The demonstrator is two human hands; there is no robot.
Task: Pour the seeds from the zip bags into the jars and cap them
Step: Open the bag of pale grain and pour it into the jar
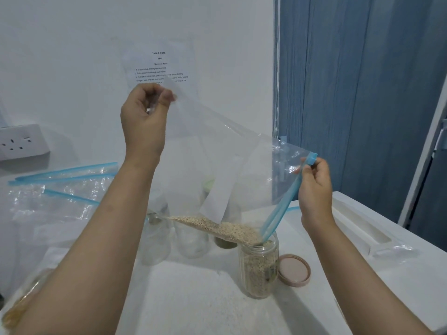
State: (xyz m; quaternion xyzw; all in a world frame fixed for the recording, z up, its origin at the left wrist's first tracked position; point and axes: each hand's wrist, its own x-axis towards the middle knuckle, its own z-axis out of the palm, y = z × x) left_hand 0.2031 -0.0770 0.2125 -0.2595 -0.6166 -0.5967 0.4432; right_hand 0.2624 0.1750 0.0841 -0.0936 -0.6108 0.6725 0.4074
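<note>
Zip bag (pixel 217 151) held tilted above the table (pixel 411 281), its lower corner in the mouth of the front jar (pixel 258 267). Seeds (pixel 225 229) lie in that corner. Lid (pixel 294 270) just right of the jar; other jars (pixel 191 240) behind; more bags (pixel 60 189) at left.

A clear zip bag (pixel 217 153) with a blue zip strip hangs tilted, one closed corner pinched in the left fingers (pixel 167 95), the slider end in the right fingers (pixel 305 165). Pale seeds (pixel 222 229) gather at its low mouth, below both hands, over an open glass jar (pixel 258 267) mostly filled; a pink lid (pixel 294 269) lies just beside it
</note>
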